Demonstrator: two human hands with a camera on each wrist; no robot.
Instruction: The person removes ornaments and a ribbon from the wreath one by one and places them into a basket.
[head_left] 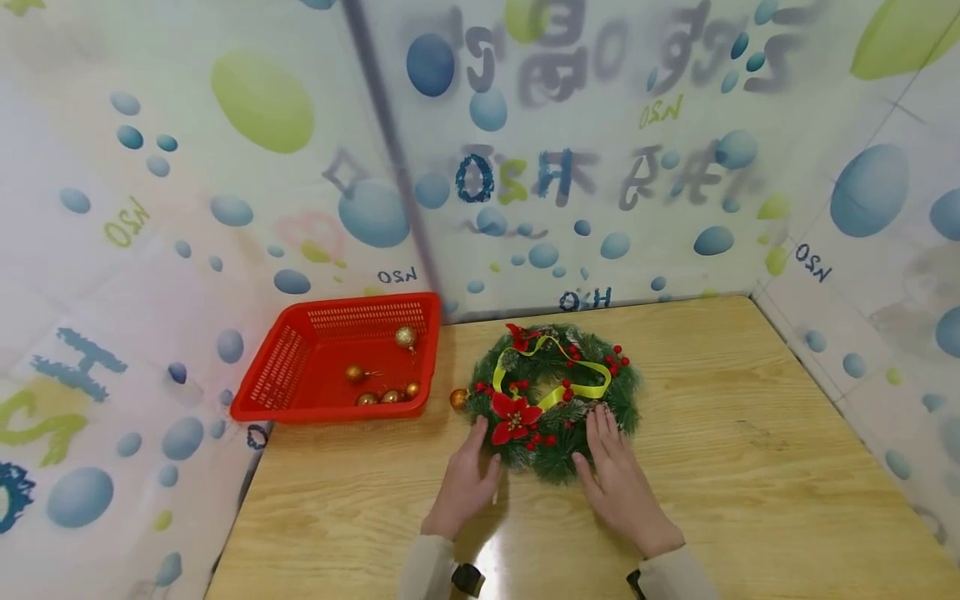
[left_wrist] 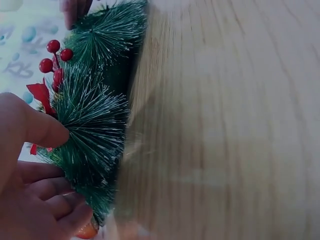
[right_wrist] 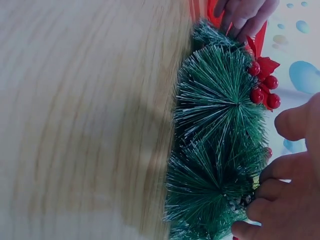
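A green Christmas wreath [head_left: 553,462] lies flat on the wooden table, dressed with red poinsettia flowers [head_left: 514,418], red berries [head_left: 617,360] and a loop of yellow ribbon [head_left: 600,385]. At its near left edge my left hand [head_left: 467,479] touches the needles, thumb apart from the fingers. My right hand [head_left: 618,483] rests its fingers on the near right side. In the left wrist view the left thumb [left_wrist: 47,129] touches the needles. In the right wrist view the right fingertips meet the wreath [right_wrist: 215,110], partly hidden among the needles. An orange-gold bauble [head_left: 459,400] sits at the wreath's left edge.
A red plastic basket [head_left: 266,413] stands to the left, near the wall. Several gold baubles [head_left: 406,337] lie inside it. The wooden table [head_left: 750,467] reaches right and toward me. Patterned sheeting [head_left: 525,208] encloses its back and sides.
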